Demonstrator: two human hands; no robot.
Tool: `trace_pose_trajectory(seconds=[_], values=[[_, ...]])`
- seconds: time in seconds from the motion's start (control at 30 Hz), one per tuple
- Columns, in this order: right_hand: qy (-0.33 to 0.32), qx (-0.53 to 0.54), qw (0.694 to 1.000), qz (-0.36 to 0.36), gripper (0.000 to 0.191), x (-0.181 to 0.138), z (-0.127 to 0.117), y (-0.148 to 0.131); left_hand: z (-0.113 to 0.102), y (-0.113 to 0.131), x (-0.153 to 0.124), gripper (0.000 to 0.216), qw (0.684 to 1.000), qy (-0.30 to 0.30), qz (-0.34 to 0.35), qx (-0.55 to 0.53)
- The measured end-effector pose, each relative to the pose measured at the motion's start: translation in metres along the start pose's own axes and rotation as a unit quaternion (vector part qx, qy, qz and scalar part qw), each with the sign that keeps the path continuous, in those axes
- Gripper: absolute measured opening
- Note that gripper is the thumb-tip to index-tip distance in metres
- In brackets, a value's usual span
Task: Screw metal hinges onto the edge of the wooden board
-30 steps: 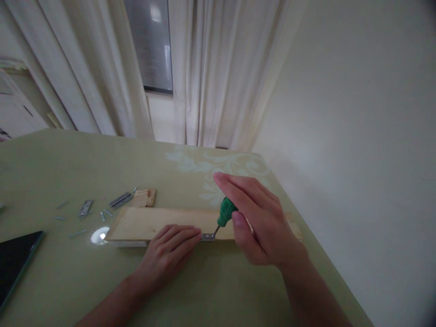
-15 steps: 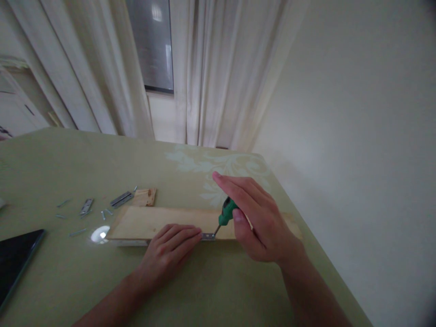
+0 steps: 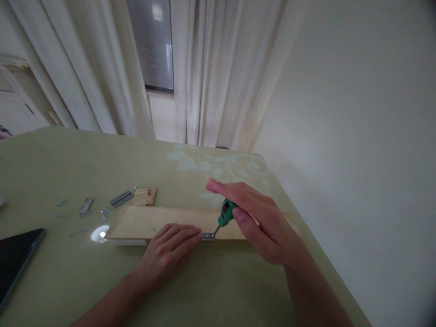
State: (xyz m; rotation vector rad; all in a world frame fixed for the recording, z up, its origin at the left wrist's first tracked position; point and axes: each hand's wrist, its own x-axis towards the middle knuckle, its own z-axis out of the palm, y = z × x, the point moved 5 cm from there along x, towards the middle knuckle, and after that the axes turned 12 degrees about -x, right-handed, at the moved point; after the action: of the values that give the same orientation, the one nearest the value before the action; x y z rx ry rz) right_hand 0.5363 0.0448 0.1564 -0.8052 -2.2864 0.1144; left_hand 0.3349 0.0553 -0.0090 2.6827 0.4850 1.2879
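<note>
A pale wooden board (image 3: 190,217) lies across the table in front of me. My left hand (image 3: 172,245) rests on its front part, fingers together and bent over the top, thumb hidden. Just beyond these fingertips a small metal hinge plate (image 3: 207,236) shows at the board's front edge; its left part is covered. My right hand (image 3: 260,218) is closed around a green screwdriver (image 3: 226,212), with the index finger stretched out above the handle. The screwdriver leans to the right, its tip at the right end of the plate, where a screw seems to sit.
Left of the board lie several loose screws (image 3: 77,231), a hinge (image 3: 86,206), more metal hinges (image 3: 121,199) and a small wood block (image 3: 145,197). A dark tablet-like device (image 3: 20,254) is at the left. A wall (image 3: 357,159) borders the table's right side.
My right hand has tilted and its outstretched finger has moved slightly down and left over the screwdriver handle. The left hand and the board look unmoved.
</note>
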Motion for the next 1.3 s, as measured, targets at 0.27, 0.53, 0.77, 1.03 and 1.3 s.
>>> trace_pose_trajectory(seconds=[0.27,0.53,0.77,1.03,1.3], values=[[0.205,-0.279,0.937,-0.041,0.026,-0.007,0.002,-0.001,0.000,0.000,-0.001,0.024,1.000,-0.004,0.001,0.003],[-0.005,0.071,0.997,0.020,0.044,0.001,0.002,0.007,0.001,-0.001,-0.002,0.024,1.000,-0.007,-0.002,-0.001],[0.206,-0.227,0.952,0.009,0.025,-0.005,0.006,0.004,0.001,-0.002,-0.002,0.025,1.000,-0.007,-0.002,0.001],[0.048,0.009,0.999,0.016,0.040,-0.001,0.005,0.013,0.000,0.000,0.000,0.026,1.000,-0.008,-0.001,0.003],[0.181,-0.272,0.945,-0.003,0.026,-0.003,-0.003,0.005,0.002,-0.002,-0.003,0.027,1.000,-0.005,-0.004,0.004]])
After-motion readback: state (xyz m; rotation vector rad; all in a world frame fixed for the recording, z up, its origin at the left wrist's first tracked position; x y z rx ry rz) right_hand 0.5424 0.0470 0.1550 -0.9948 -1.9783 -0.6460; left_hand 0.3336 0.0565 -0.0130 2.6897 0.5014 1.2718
